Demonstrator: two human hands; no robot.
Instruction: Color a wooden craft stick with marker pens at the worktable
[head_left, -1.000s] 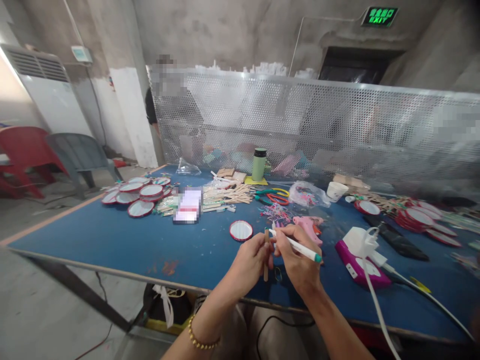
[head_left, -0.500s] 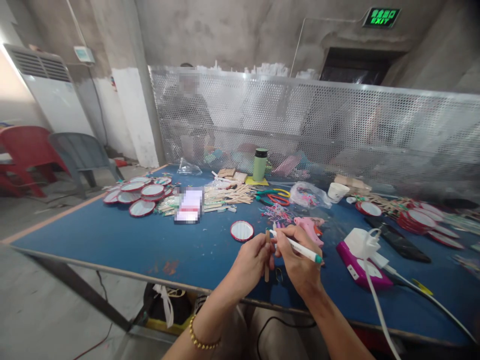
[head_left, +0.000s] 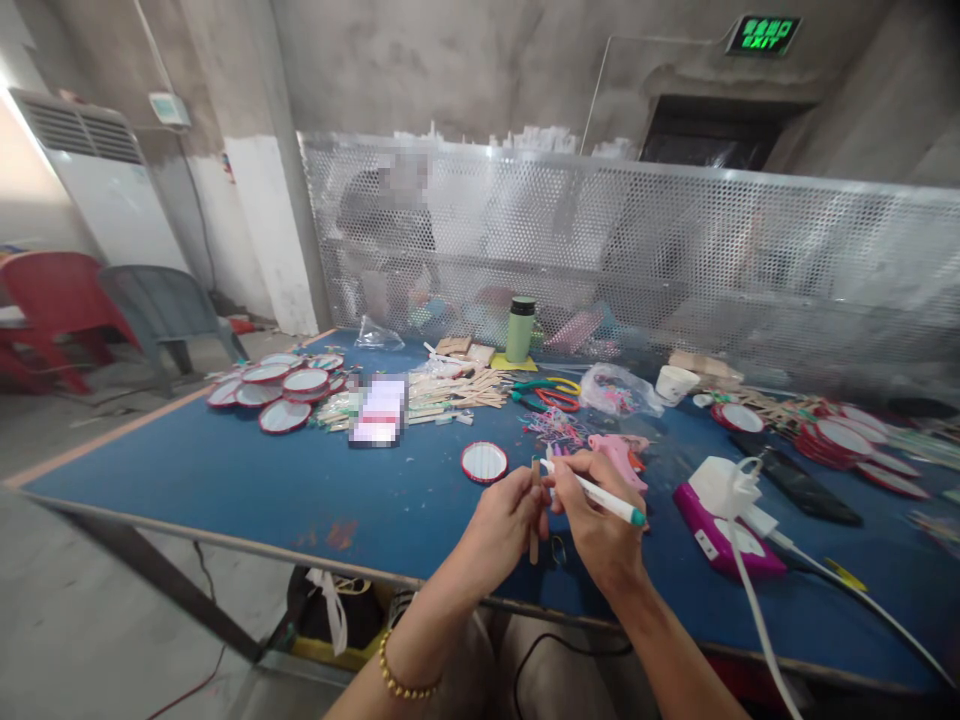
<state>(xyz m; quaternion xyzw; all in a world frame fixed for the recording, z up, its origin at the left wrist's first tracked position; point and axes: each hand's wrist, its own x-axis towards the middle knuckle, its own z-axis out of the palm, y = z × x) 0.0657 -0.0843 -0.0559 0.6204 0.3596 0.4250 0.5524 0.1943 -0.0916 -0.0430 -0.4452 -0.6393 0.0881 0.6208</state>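
Note:
Upright between the fingers of my left hand (head_left: 508,520) is a flat wooden craft stick (head_left: 534,548), its top edge tinted green. My right hand (head_left: 600,520) grips a white marker pen (head_left: 606,499) with a green end; the pen's tip is close beside the top of the stick, and I cannot tell whether they touch. Just beyond my left hand lies a round white disc with a red rim (head_left: 484,462). A pink glue gun (head_left: 618,460) rests behind my right hand, and a small dark loop (head_left: 558,550) lies below the hands.
Red-rimmed discs (head_left: 285,416) pile up at left, beside a phone (head_left: 379,410) and wooden sticks (head_left: 480,390). A green bottle (head_left: 520,330) stands at the back. To the right are a purple-and-white power strip (head_left: 731,535) with cables and a paper cup (head_left: 675,384). Behind the perforated screen (head_left: 637,230) is a person.
My hands, the stick and the marker stay almost in place. Behind the screen, the person's head has moved right and leaned lower.

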